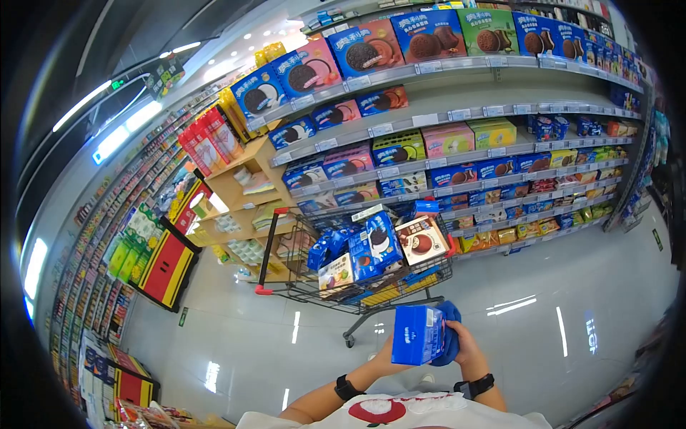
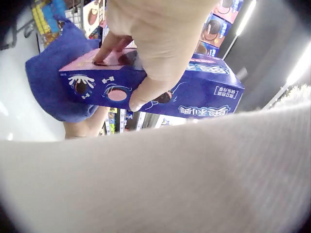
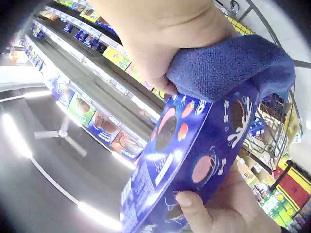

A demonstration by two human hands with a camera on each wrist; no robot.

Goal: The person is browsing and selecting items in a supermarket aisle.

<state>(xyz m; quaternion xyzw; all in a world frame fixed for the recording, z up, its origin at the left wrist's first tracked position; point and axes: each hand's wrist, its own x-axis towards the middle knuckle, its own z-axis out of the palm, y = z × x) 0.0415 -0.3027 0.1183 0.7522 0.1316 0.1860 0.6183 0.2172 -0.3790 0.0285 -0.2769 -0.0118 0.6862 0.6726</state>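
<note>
From where I stood, the person in the white top had a blue cookie box up in front of them, above the shiny floor and outside the shopping cart. The grip of the left hand was closed across the box, its thumb pressed to one long printed side and its fingers over the pink-marked face. A dark blue cloth was wrapped about the box's far end, and the right hand had it pinched there, thumb and fingers bent round; the cloth hid part of that grip, so I could not fairly say how each fingertip lay. A black band circled the left wrist, and another dark band the right.

Just beyond them the cart held blue packages, a white-and-brown carton and a pale carton. Behind it rose the cookie shelves, a row of big blue, pink and green boxes along the top, with a wooden stand beside them.
</note>
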